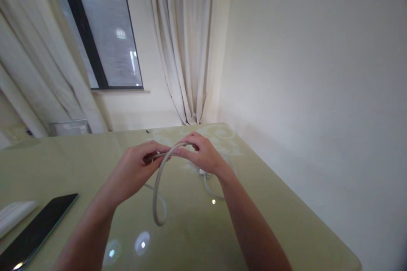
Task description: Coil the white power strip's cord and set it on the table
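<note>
Both my hands are raised over a glossy pale green table, holding a white cable. My left hand pinches one end of the cable between thumb and fingers. My right hand is closed on the top of the cable's loop, right beside the left. The loop hangs down from my hands toward the tabletop. More of the cable and a small white plug lie on the table under my right wrist.
A dark phone or tablet lies flat at the table's left, with a white object beside it. Beyond the table are a window, cream curtains and a plain wall on the right.
</note>
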`<state>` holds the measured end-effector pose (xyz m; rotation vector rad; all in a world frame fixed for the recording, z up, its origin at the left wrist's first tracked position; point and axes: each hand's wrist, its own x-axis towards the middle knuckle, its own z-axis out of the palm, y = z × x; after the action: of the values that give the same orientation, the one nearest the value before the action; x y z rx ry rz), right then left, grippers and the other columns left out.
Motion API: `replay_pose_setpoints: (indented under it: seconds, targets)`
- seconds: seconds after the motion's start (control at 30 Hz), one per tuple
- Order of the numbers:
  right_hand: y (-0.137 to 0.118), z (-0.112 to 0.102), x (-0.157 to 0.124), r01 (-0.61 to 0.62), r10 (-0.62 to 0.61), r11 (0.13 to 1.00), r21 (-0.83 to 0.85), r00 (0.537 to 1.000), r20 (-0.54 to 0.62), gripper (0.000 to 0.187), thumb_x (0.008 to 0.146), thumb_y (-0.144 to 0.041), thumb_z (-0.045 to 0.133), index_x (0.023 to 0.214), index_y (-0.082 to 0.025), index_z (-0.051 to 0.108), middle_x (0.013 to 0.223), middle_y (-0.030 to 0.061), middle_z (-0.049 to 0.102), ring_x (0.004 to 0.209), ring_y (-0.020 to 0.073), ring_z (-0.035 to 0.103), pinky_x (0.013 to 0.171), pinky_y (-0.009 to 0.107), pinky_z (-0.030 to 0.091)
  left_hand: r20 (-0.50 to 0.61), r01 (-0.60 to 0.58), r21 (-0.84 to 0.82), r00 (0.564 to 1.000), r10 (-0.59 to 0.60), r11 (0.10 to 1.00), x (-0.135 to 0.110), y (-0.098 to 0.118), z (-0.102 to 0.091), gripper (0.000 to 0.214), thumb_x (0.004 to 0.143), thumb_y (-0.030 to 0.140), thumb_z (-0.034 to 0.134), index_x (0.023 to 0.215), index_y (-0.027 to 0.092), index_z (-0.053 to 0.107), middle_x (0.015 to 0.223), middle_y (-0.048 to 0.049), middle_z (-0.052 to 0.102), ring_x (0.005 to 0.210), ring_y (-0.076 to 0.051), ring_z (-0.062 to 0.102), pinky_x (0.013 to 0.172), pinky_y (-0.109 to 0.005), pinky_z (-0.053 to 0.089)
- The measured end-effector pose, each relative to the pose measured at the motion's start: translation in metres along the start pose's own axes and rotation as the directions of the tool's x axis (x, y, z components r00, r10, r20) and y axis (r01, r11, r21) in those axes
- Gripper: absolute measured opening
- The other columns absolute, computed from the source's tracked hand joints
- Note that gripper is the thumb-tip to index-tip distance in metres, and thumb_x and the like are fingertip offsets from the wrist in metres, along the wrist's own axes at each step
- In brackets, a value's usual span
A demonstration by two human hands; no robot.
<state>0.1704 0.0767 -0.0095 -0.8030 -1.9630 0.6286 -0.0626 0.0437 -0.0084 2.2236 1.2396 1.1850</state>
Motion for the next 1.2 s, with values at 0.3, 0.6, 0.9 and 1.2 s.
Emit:
replay_pose_setpoints:
  seconds: [0.3, 0.6, 0.9, 1.2]
  targets:
    - [0.002, 0.004, -0.002, -0.206, 0.138, 0.951, 0.231, 0.95, 0.28, 0.04, 0.084, -0.055, 0.08, 0.081, -0.016, 0.076, 0.061, -0.0043, 0.057, 0.058, 0.01, 0.048, 0.056, 0.025, 0.032, -0.176, -0.153, 0.117, 0.969, 0.172, 0.981, 0.006, 0.007, 0.006, 0.021, 0.093, 0.043, 0.07, 0.097, 0.024, 0.078, 0.096, -0.0044, 0.078, 0.09, -0.021, 0.072, 0.082, -0.031, 0.055]
    - [0.002, 0.01, 0.003, -0.282, 0.333, 0.891, 0.357, 0.939, -0.089, 0.042, 0.089, -0.055, 0.07, 0.077, -0.015, 0.076, 0.056, -0.0042, 0.052, 0.051, 0.0087, 0.037, 0.051, 0.025, 0.027, -0.128, -0.16, 0.345, 0.968, 0.215, 0.925, -0.008, 0.028, 0.01, 0.026, 0.098, 0.043, 0.061, 0.113, 0.026, 0.074, 0.09, -0.0045, 0.071, 0.075, -0.021, 0.063, 0.07, -0.032, 0.053]
    - [-0.018, 0.016, -0.001, -0.297, 0.346, 0.753, 0.587, 0.938, 0.032, 0.047, 0.082, -0.064, 0.075, 0.073, -0.018, 0.068, 0.066, -0.0028, 0.049, 0.06, 0.0108, 0.038, 0.055, 0.024, 0.037, -0.165, -0.331, 0.659, 0.813, 0.559, 0.676, 0.004, -0.003, 0.057, 0.086, 0.093, 0.037, 0.071, 0.166, 0.02, 0.029, 0.136, -0.0229, 0.054, 0.13, -0.039, 0.052, 0.114, -0.052, 0.039]
    - [-0.034, 0.055, -0.006, -0.243, 0.277, 0.761, 0.601, 0.96, 0.037, 0.043, 0.093, -0.055, 0.064, 0.07, -0.019, 0.06, 0.064, -0.004, 0.046, 0.061, 0.011, 0.041, 0.057, 0.025, 0.032, -0.637, -0.132, 0.207, 0.734, 0.236, 0.969, -0.004, -0.004, 0.078, 0.067, 0.102, 0.07, 0.026, 0.123, 0.022, 0.068, 0.14, -0.0187, 0.052, 0.131, -0.036, 0.053, 0.108, -0.054, 0.048]
